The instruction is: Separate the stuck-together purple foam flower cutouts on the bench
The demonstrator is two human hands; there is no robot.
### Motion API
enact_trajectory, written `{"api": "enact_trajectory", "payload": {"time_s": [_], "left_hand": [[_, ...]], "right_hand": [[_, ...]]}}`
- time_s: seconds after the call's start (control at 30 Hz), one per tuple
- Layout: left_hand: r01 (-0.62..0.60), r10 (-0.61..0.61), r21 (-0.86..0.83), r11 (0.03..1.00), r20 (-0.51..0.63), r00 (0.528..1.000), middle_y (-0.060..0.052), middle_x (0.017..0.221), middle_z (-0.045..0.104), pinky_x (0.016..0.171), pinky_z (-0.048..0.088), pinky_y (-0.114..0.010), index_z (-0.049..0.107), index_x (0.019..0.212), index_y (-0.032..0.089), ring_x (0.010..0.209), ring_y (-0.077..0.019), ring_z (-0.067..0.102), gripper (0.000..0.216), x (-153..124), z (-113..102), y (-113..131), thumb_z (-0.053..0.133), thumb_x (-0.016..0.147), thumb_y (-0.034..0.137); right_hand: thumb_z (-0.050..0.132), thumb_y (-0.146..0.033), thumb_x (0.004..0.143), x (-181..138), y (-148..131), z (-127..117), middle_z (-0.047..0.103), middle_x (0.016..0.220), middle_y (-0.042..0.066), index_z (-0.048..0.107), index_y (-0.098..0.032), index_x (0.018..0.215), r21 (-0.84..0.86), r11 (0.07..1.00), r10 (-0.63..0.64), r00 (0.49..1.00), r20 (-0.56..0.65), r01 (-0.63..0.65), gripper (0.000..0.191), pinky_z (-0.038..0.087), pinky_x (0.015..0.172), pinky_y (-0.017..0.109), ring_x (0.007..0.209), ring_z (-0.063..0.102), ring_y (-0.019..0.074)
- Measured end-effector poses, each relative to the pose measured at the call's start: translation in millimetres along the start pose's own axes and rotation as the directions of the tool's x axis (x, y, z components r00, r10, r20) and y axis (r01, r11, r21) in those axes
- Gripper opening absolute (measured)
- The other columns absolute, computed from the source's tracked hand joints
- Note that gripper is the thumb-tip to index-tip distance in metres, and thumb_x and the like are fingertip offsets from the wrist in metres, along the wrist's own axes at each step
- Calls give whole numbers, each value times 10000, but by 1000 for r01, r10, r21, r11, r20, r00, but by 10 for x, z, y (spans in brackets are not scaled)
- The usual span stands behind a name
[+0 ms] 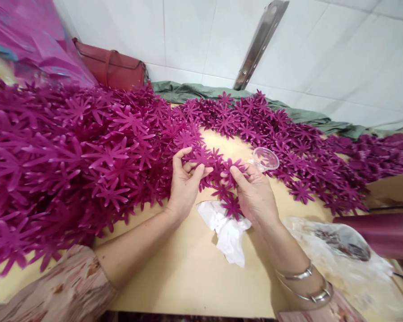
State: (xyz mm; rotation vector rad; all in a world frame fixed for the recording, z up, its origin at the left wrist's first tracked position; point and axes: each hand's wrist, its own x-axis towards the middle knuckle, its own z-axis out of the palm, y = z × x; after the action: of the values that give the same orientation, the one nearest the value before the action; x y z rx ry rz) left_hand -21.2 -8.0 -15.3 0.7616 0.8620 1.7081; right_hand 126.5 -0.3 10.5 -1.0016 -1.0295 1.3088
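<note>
A big heap of magenta star-shaped flower cutouts covers the left and back of the tan table. My left hand pinches a few magenta flower pieces at the heap's edge. My right hand is closed on another flower piece right beside them; the two hands nearly touch. A loose flower lies just under my right hand, on a crumpled white cloth.
A small clear plastic cup sits behind my right hand. A clear plastic bag and a dark maroon roll lie at the right. A red handbag, a green cloth and a metal bar are against the tiled wall.
</note>
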Motion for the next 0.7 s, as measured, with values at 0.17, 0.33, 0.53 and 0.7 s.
{"api": "enact_trajectory", "payload": {"time_s": [0.17, 0.33, 0.53, 0.7], "left_hand": [[-66, 39, 216, 974, 128, 991, -34, 1006, 702, 945, 572, -286, 681, 968, 188, 925, -130, 714, 71, -45, 9, 54, 626, 936, 221], [-96, 32, 368, 925, 177, 984, -50, 951, 709, 859, 552, -278, 752, 944, 174, 899, -161, 679, 176, -83, 34, 98, 680, 918, 332], [-143, 105, 363, 921, 123, 987, 1, 820, 660, 738, 481, -231, 713, 860, 187, 762, -125, 589, 110, -59, 18, 80, 702, 891, 292], [-98, 89, 278, 956, 45, 995, 12, 796, 636, 735, 470, -226, 694, 849, 180, 725, -111, 552, 130, -43, 12, 103, 706, 887, 304]], "right_hand": [[870, -459, 766, 13, 41, -25, 558, 596, -88, 600, -233, 795, -84, 994, -64, 998, 5, 64, 353, 377, 480, 216, 485, 458, 80], [828, -440, 824, -12, 68, -13, 555, 636, -72, 626, -237, 803, -204, 968, -135, 989, 56, 144, 287, 390, 547, 237, 554, 466, 101], [745, -550, 881, -54, 22, -8, 457, 620, -66, 631, -236, 781, -277, 948, -148, 988, 46, 155, 349, 346, 549, 263, 561, 386, 116], [508, -584, 1021, -75, -17, -9, 660, 890, 11, 716, -261, 991, -399, 871, -303, 953, 24, 287, 386, 493, 822, 297, 865, 602, 172]]}}
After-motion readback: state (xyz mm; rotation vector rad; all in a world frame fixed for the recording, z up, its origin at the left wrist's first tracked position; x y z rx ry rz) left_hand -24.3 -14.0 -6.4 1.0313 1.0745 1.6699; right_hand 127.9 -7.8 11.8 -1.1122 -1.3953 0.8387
